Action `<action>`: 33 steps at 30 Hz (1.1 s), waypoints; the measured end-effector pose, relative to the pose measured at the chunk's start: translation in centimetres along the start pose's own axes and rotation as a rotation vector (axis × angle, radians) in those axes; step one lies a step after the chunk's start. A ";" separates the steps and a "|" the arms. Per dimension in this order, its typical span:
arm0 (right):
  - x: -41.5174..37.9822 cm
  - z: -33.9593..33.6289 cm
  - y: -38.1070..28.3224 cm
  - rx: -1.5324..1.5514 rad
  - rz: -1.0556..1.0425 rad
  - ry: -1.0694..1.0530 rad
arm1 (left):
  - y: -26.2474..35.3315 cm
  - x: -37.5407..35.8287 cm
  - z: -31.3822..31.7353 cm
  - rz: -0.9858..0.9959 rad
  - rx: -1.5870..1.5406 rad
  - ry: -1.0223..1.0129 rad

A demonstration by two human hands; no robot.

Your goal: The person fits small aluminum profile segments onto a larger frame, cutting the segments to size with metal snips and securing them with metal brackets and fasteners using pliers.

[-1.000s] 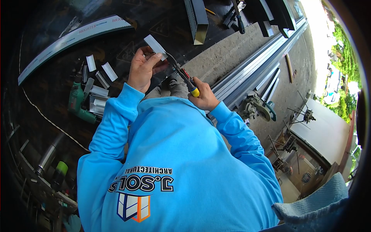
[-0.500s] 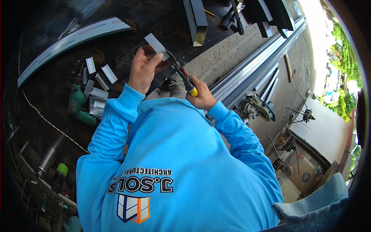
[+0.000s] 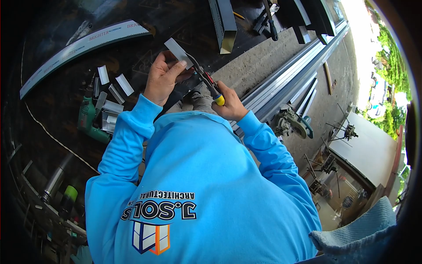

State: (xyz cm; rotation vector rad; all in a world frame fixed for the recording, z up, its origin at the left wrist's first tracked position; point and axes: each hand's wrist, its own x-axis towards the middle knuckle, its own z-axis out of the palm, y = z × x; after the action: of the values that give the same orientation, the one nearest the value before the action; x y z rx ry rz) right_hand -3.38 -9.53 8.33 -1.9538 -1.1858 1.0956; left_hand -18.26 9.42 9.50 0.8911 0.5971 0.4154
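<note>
A person in a blue sweatshirt (image 3: 198, 176) is working over a dark table (image 3: 66, 101), beside long aluminium rails (image 3: 290, 75) lying on the concrete floor. A green drill (image 3: 88, 116) and several short cut metal pieces (image 3: 115, 88) are lying on the table at left. The left hand (image 3: 163, 79) is pinching a small flat metal strip (image 3: 177, 48) held above the table; the right hand (image 3: 228, 104) is closing its grip around yellow-handled snips (image 3: 210, 86), blades meeting the strip. The strip could twist or slip if the pinch loosens, bringing its cut edge against the fingers.
</note>
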 end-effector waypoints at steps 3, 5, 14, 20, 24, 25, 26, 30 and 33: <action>0.0 0.3 0.9 -0.009 -0.017 0.008 | -0.3 0.0 -0.1 -0.015 -0.005 -0.008; 0.2 0.6 1.4 0.023 -0.065 0.035 | -0.8 0.1 -0.4 -0.028 -0.028 0.012; 0.6 0.2 0.2 -0.019 -0.011 0.008 | -0.9 -0.1 -0.6 -0.047 0.022 -0.009; 0.8 0.6 0.8 -0.001 -0.033 0.037 | -1.4 0.1 -1.1 -0.057 -0.004 -0.006; 0.9 0.7 0.8 -0.011 -0.050 0.056 | -1.5 -0.2 -1.3 -0.093 -0.006 0.016; 0.9 0.6 0.9 -0.024 -0.036 0.024 | -1.5 -0.3 -1.2 -0.097 -0.005 0.009; 1.0 0.6 1.0 -0.039 -0.023 -0.009 | -1.6 -0.4 -1.3 -0.099 -0.005 0.002; 1.0 0.7 0.8 -0.054 -0.074 0.032 | -2.0 -0.7 -1.2 -0.111 0.013 -0.006; 0.9 0.8 0.5 -0.031 0.025 -0.048 | -2.2 -0.7 -1.4 -0.128 0.008 -0.007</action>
State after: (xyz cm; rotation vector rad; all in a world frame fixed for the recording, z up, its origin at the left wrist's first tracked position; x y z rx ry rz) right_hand -3.58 -8.89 7.23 -1.9807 -1.2141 1.1490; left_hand -19.54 8.62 7.27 0.8566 0.6458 0.2945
